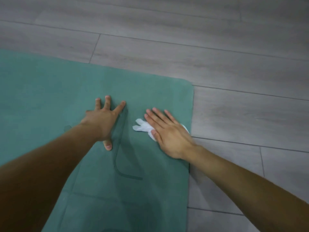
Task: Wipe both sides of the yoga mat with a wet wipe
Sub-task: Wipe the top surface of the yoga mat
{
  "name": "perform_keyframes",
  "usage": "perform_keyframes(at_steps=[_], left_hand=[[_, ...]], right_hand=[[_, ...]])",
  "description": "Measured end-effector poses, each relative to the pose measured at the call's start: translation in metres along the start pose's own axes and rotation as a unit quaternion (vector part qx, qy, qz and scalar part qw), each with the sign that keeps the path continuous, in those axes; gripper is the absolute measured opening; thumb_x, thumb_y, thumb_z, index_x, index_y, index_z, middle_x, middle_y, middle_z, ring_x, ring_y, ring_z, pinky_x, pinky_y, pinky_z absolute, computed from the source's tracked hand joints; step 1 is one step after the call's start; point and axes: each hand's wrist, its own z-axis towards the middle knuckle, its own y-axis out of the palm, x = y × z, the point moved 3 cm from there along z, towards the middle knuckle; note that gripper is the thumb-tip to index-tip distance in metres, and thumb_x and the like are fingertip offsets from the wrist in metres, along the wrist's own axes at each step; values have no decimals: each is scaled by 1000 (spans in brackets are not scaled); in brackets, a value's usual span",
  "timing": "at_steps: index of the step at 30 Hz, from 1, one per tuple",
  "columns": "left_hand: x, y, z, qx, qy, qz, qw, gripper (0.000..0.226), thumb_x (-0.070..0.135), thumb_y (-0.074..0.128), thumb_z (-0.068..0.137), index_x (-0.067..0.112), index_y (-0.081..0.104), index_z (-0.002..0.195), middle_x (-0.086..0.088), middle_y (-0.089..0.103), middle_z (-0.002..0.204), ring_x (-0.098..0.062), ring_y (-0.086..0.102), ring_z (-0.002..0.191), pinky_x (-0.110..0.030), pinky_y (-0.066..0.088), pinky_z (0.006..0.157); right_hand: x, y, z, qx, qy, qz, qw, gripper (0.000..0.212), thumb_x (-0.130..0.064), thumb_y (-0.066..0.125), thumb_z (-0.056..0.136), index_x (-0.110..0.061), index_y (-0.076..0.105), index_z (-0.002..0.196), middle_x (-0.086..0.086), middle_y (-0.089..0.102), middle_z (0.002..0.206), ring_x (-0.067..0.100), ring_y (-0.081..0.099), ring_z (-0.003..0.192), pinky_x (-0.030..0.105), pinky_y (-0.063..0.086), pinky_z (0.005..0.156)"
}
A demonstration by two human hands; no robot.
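- green yoga mat (50,91) flat on grey plank floor (200,39)
- left hand (103,121) splayed, pressing mat
- right hand (167,131) flat, fingers straight, on white wet wipe (142,127)

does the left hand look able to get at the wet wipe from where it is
Probably yes: the left hand rests flat on the yoga mat beside the wet wipe, though the right hand covers most of it.

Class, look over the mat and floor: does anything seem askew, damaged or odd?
Nothing stands out. The green mat lies flat on the grey floor; the dark curved line looks printed, not torn. The wipe is bunched under the right hand.
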Motion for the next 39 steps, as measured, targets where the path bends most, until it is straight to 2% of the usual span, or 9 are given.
perform_keyframes(at_steps=[6,8,12,17,19,24,31,34,39], left_hand=[[0,-4,-4,-3,6,-6,1000,180,45,107,37,44,-24,160,-15,-24,171,-51,-7,159,-69,40,114],[0,-4,-3,0,3,-4,1000,180,45,107,38,44,-25,159,-15,-25,171,-50,-7,159,-69,42,113],[-1,-2,-1,4,5,-1,1000,182,46,107,37,43,-27,159,-16,-25,171,-51,-7,159,-69,41,113],[-2,0,0,6,10,-12,1000,182,45,108,34,46,-25,158,-14,-24,171,-50,-6,159,-71,37,115],[-2,-1,0,5,9,-8,1000,182,46,108,35,46,-27,158,-14,-26,171,-50,-7,159,-70,38,115],[-2,0,0,7,6,3,1000,182,49,107,36,43,-28,158,-15,-26,170,-50,-7,159,-70,37,115],[-2,-2,-2,1,12,-6,1000,182,46,107,36,45,-28,157,-14,-26,170,-50,-8,159,-70,37,116],[-1,-3,-4,1,2,-6,1000,181,45,107,38,43,-28,158,-16,-27,170,-49,-10,159,-69,36,117],[1,-3,-3,1,7,-4,1000,182,47,107,38,43,-29,158,-17,-27,170,-50,-9,159,-70,35,117]], right_hand=[[111,-24,75,27,330,12,943,64,-36,17,109,-11,12,167,5,8,176,20,1,162,45,0,131],[62,-17,62,42,266,23,963,67,-40,18,107,-10,13,167,8,11,175,22,5,162,46,3,132],[-33,1,9,4,-34,-1,999,62,-39,26,112,-16,11,167,3,13,175,19,6,162,43,2,132],[86,-21,93,40,288,23,956,64,-35,20,109,-9,13,167,6,8,176,20,1,162,45,-1,131],[85,-22,99,62,331,23,941,65,-35,20,108,-8,14,167,9,11,175,23,5,162,48,2,131],[-35,7,20,20,1,-5,1000,60,-35,27,112,-14,15,167,2,14,175,19,6,162,44,3,132],[108,-25,100,37,327,33,944,65,-38,14,109,-12,6,168,6,2,176,20,-3,162,46,-3,131],[30,-11,47,71,223,50,971,63,-39,20,111,-10,15,167,7,12,175,21,5,162,49,5,131],[-70,1,-50,-18,8,51,998,60,-38,26,113,-19,10,168,-4,2,176,14,-6,162,45,2,132]])
